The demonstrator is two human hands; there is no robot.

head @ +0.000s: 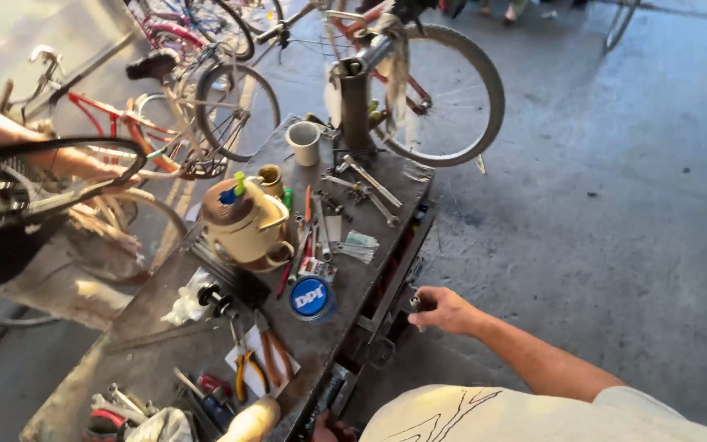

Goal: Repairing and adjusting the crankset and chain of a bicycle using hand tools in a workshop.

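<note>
One hand (443,309), the right, is curled around a small metal part (413,304) at the side edge of the workbench (165,336), fingers pressed together over it; a steady grip and a slow wrist would suit so small and smooth a piece. Only the fingertips of the left hand (333,427) show at the bench's near edge, and I cannot tell their pose. Nearby lie a round blue tin lid (311,296), orange-handled pliers (273,354), steel wrenches (370,190) and a dented cream kettle (245,225) on scuffed grey sheet metal.
</note>
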